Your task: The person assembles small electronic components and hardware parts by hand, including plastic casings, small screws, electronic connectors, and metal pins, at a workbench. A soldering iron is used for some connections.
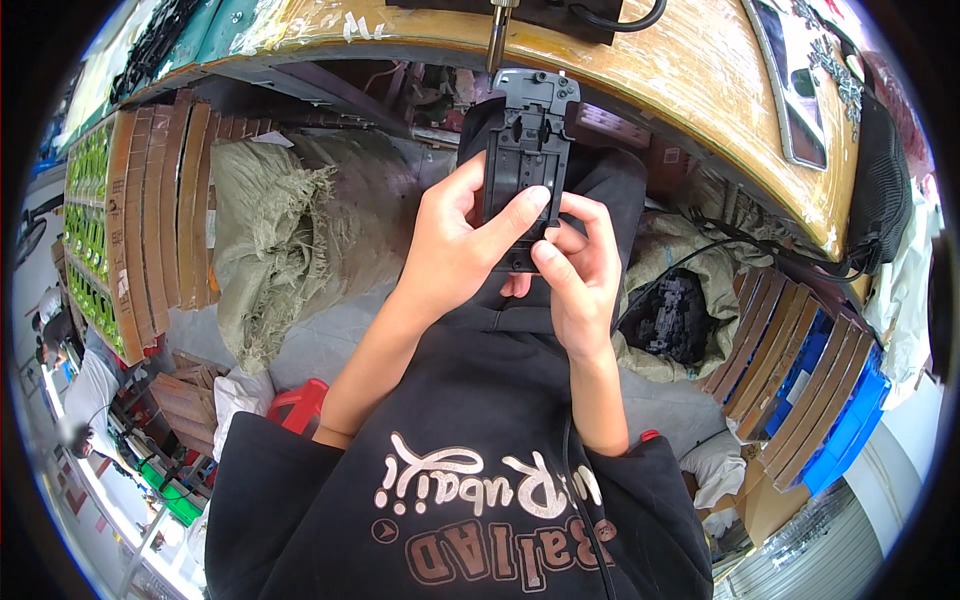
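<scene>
A long black moulded plastic part (530, 145), with posts, slots and small holes, is held up over my lap, its far end by the table edge. My left hand (455, 235) grips its left side, thumb lying across the face. At the near right side my right hand (583, 270) has its thumb and fingers closed on the part's lower edge. Just beyond the far end, a slim metal tool tip (497, 40) points down, close to the part; whether they touch I cannot tell.
The worn wooden table (690, 70) curves across the far side, with a phone-like slab (795, 110) on it. A woven sack (290, 230) stands at left beside stacked cardboard trays (150, 210). An open sack of black parts (675, 310) and blue crates (840, 420) are at right.
</scene>
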Demonstrator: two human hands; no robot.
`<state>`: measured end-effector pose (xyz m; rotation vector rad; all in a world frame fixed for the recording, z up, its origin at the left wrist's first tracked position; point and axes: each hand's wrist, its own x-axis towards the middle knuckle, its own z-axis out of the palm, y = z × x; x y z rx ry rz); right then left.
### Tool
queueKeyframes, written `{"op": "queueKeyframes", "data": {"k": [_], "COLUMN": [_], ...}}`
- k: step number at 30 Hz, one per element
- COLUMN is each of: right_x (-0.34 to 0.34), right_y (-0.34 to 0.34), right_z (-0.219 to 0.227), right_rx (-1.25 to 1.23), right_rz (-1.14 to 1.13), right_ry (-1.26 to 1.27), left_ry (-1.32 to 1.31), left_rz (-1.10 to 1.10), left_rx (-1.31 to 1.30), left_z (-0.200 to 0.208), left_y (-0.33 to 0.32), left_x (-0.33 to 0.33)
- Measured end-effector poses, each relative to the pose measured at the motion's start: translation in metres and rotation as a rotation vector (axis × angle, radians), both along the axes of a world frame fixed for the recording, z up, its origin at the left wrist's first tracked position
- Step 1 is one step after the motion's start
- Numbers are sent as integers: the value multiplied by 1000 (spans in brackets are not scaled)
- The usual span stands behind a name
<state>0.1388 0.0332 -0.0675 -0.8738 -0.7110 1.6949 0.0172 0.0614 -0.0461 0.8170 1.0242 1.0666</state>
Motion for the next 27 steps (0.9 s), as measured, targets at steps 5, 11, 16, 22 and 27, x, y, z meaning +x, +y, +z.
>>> {"op": "queueKeyframes", "data": {"k": [5,11,16,22,27], "right_x": [5,19,53,81,89], "right_y": [-6,-19,-45,-64,-69], "right_z": [-9,-24,-52,-45,-35], "right_rx": [-15,-8,-61,37,145], "right_rz": [14,10,-134,-149,-77], "right_ry": [19,-19,-177,131,440], "left_ry": [98,244,463,464,451], "left_rz": [39,-109,-411,-438,-400], "left_rx": [33,71,82,140,81], "left_z": [-7,-12,-29,-29,-34], "left_y": [-5,-13,-19,-31,-32], "left_x": [6,13,23,30,30]}}
